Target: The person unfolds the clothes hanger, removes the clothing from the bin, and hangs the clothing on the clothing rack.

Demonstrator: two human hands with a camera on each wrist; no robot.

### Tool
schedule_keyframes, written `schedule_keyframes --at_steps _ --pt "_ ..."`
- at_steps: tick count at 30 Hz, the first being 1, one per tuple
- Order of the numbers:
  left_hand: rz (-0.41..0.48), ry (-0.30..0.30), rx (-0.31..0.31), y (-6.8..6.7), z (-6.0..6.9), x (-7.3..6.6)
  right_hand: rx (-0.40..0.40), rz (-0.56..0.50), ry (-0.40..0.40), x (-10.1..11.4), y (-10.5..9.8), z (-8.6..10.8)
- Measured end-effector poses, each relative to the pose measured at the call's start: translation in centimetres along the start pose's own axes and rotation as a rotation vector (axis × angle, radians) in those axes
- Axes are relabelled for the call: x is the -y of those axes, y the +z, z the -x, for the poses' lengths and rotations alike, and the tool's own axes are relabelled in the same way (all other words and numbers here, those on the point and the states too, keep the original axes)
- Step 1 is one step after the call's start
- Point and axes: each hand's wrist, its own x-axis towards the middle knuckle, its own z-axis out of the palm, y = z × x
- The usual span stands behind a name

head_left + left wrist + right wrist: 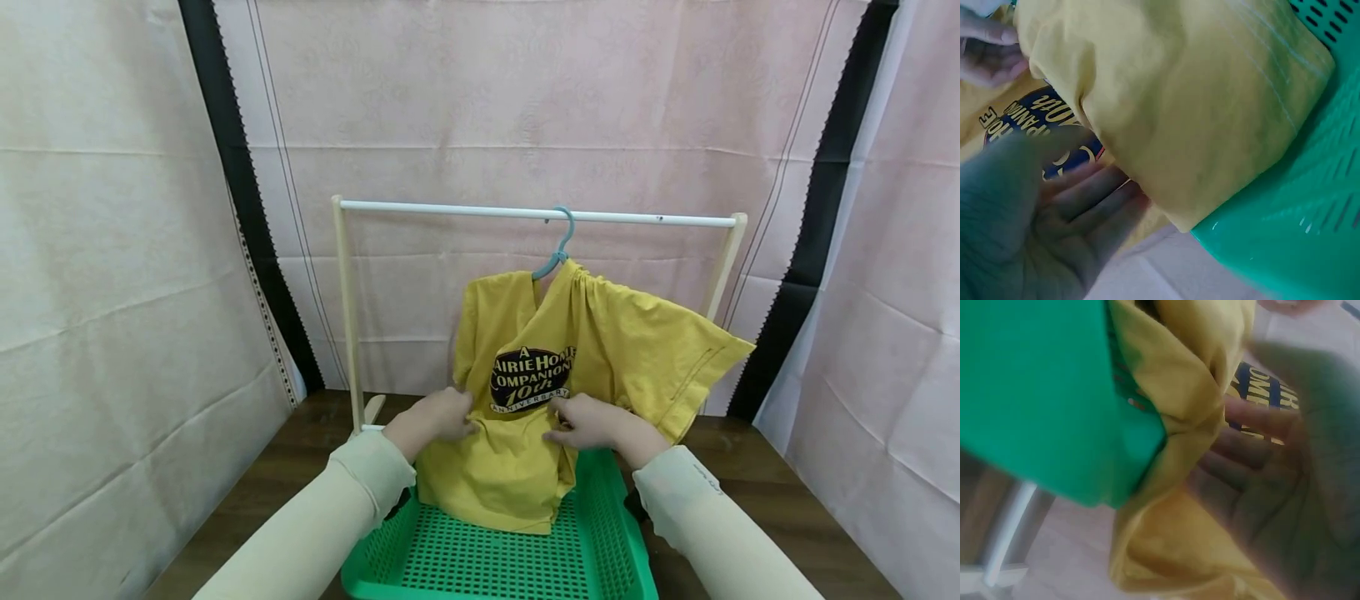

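A yellow T-shirt (645,342) with a dark printed oval hangs on a blue hanger (566,237). Its shoulders slant and one sleeve spreads to the right, while the lower part drapes into a green basket (633,550). My left hand (444,414) touches the left side of the shirt below the print. On the other side, my right hand (591,422) touches the cloth beside the print. Both wrist views show fairly straight fingers against a fold of the shirt, thumbs apart from them. Some fingertips are hidden by cloth.
The hanger hooks over the white rail (450,208) of a small garment rack, with a post (345,308) at each end. Everything stands on a dark wooden table (255,508). Pale fabric walls (480,92) close in the back and sides.
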Motion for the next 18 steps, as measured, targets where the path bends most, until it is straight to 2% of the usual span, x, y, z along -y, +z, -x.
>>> schedule_keyframes --at_steps 3,6,8,11,15,18 --pt "-0.025 0.003 0.115 0.4 0.2 0.2 0.103 -0.019 0.076 0.6 0.1 0.2" --pt "-0.130 -0.001 0.144 0.7 0.2 0.4 0.129 0.031 0.121 1.1 0.2 0.1" --pt "-0.212 0.005 0.143 0.8 0.2 0.5 0.123 0.092 0.115 1.4 0.3 -0.2" --pt "-0.317 0.022 0.125 0.8 0.2 0.4 0.053 0.207 0.037 1.5 0.5 -0.6" --pt "-0.342 0.041 0.094 0.5 0.2 0.3 -0.026 0.244 -0.061 1.2 0.6 -0.9" --pt "-0.346 0.070 0.052 0.5 0.0 0.5 -0.025 0.220 -0.076 1.0 0.4 -0.9"
